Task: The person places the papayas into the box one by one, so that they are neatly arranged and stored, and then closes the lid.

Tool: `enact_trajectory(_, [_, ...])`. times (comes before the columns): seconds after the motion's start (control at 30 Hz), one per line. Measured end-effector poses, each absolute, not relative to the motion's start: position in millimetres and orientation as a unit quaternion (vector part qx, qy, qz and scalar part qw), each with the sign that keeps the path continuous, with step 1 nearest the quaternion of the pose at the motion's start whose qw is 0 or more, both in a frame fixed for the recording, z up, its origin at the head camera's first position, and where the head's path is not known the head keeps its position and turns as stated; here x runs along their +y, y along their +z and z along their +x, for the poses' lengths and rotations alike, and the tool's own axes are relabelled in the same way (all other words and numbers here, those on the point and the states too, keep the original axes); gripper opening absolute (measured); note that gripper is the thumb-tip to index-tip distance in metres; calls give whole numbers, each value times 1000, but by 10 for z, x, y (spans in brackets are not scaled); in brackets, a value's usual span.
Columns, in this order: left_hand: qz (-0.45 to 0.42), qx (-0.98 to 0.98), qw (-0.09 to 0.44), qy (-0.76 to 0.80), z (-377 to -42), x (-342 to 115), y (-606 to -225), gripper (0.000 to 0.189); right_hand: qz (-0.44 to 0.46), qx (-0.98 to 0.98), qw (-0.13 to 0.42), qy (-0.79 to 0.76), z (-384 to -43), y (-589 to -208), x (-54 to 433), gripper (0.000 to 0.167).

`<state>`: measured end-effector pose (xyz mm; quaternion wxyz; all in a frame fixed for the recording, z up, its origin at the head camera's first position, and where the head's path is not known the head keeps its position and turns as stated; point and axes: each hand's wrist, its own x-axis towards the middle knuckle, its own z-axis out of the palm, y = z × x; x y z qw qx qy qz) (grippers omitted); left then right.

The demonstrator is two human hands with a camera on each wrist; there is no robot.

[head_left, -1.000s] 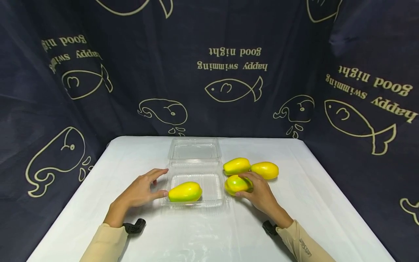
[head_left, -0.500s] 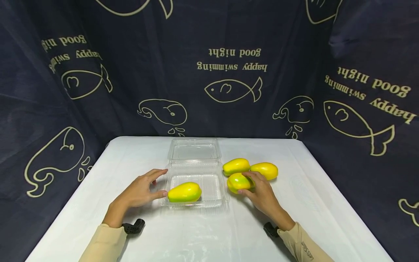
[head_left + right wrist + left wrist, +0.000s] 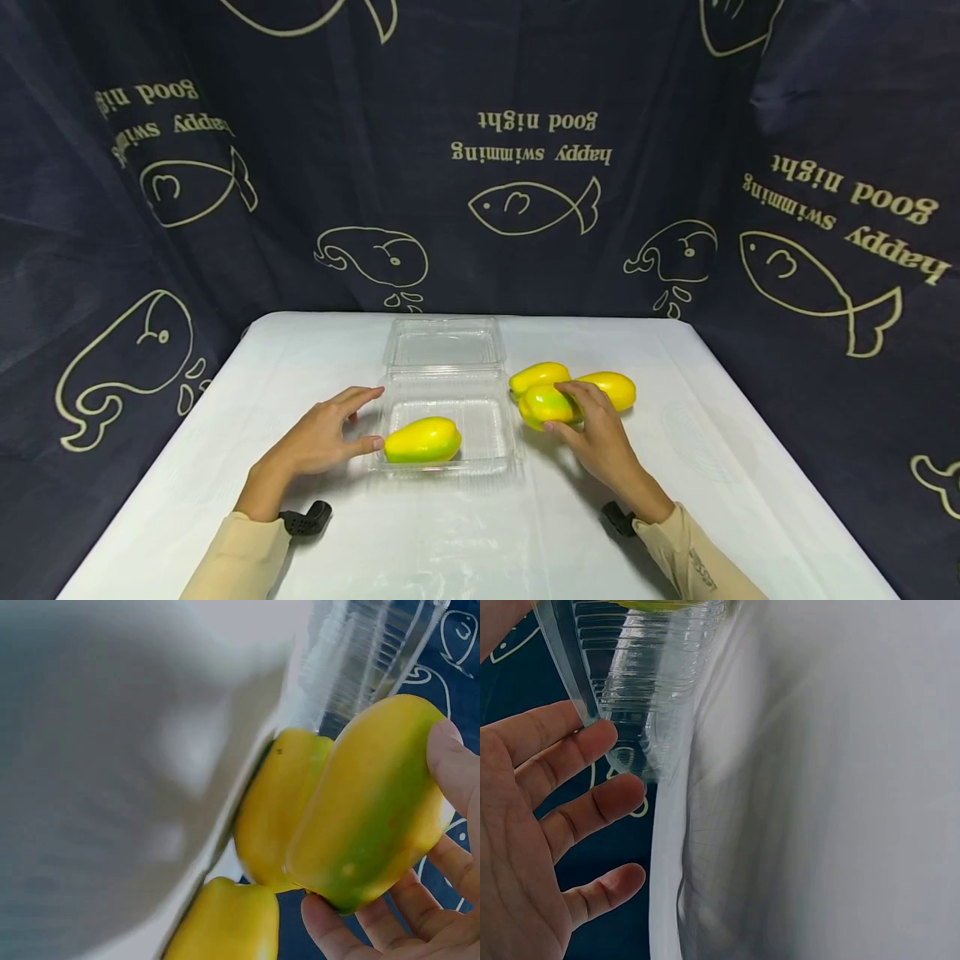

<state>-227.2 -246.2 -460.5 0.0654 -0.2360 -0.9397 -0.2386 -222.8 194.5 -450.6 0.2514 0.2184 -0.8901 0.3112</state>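
A clear plastic clamshell box (image 3: 483,425) lies with its lid folded back, and one yellow-green papaya (image 3: 422,440) rests in its front left part. My left hand (image 3: 322,437) is at the box's left side, fingers and thumb spread and fairly straight; in the left wrist view the fingertips (image 3: 600,735) touch or nearly touch its wall. Between thumb and fingers, my right hand (image 3: 600,437) holds another papaya (image 3: 367,802), which looks raised just off the table right of the box. Behind it are two more papayas, a left one (image 3: 542,374) and a right one (image 3: 617,392).
The box's lid (image 3: 446,343) lies flat toward the back of the white-covered table (image 3: 450,542). Dark blue cloth (image 3: 525,275) with fish drawings hangs behind and beside the table. A black wrist strap device (image 3: 307,518) sits on each wrist.
My right hand has lifted the papaya and moved it slightly away toward the back, so it now overlaps the two behind it in view. My left hand and the box have stayed put.
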Motion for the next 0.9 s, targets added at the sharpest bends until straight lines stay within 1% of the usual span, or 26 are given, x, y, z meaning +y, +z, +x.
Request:
enact_trajectory(0.17, [-235, -940, 62, -240, -2272, -2449, -4599, 81, 217, -893, 245, 309, -2251, -4393, 1886, 61])
enact_trajectory(0.4, [-231, -940, 58, -243, -2269, -2452, -4600, 82, 225, -890, 255, 302, -2300, -4203, 1781, 63])
enact_trajectory(0.57, [-235, -941, 56, -238, -2270, -2459, -4603, 82, 215, -893, 254, 304, -2315, -4134, 1705, 63])
enact_trajectory(0.9, [-234, -941, 55, -237, -2265, -2465, -4577, 83, 179, -905, 227, 311, -2380, -4055, 1356, 60])
